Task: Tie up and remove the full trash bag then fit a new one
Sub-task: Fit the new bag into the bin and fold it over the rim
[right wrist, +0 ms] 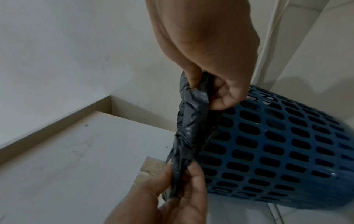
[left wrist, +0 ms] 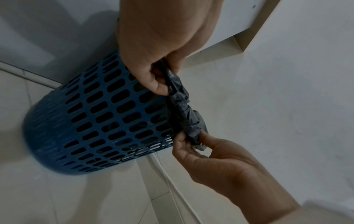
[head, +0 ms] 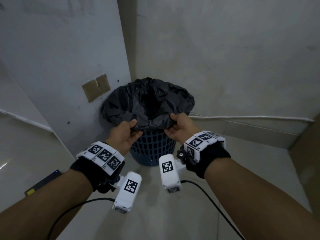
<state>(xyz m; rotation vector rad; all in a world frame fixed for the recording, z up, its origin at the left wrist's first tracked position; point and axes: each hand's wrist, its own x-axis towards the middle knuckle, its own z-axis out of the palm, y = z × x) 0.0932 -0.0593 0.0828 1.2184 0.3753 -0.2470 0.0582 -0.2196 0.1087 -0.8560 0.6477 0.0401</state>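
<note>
bag rim gathered at the near edge, nothing tied yet

the black trash bag (head: 147,99) sits inside the blue bin (head: 153,146), which stands on the floor in a corner between 2 walls; the far and side parts of the bag's rim are draped over the bin's edge, and only the near part is lifted and bunched; the left hand (head: 123,134) grips that bunched rim at its left end, thumb on top and fingers curled underneath; the right hand (head: 179,126) pinches the same rim at its right end, thumb against curled fingers, as the left wrist view shows; both hands are closed on the plastic, close together, with a short twisted band of bag stretched between them.

judging by this, the task is at an early stage; the rim is partly freed and no knot is visible; what fills the bag cannot be seen, since the mouth is dark; left to do, it seems: pull the rest of the rim off the edge, tie it, lift the bag out, and fit a fresh one; no new bag is in view; a white cable (left wrist: 170,181) runs along the floor beside the bin.
</note>
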